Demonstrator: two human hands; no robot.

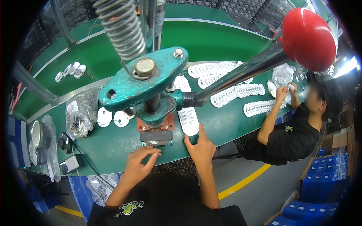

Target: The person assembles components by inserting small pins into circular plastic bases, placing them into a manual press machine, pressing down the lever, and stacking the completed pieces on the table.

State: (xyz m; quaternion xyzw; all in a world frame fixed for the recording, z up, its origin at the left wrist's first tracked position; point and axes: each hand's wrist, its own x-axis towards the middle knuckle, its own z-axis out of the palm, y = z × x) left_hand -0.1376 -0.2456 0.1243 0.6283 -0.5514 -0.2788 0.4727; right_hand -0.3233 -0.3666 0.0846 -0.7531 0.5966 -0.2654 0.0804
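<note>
A green hand press (147, 88) with a coil spring stands on the bench in front of me. My left hand (138, 165) is at the front of the press base (156, 138), its thumb apart from the fingers and nothing visible between them. To the right of the press, a row of overlapping white discs (188, 116) runs away from me. My right hand (203, 150) spans the near end of this row, thumb and forefinger at opposite edges of the nearest white disc (191, 129). Two loose white discs (104, 117) lie left of the press.
The press lever (241, 69) with a red knob (309, 39) reaches across to the upper right. More disc rows (237, 94) lie at right, where a co-worker (290, 135) handles white parts. A plastic bag (81, 115) and a power adapter (71, 164) are at left.
</note>
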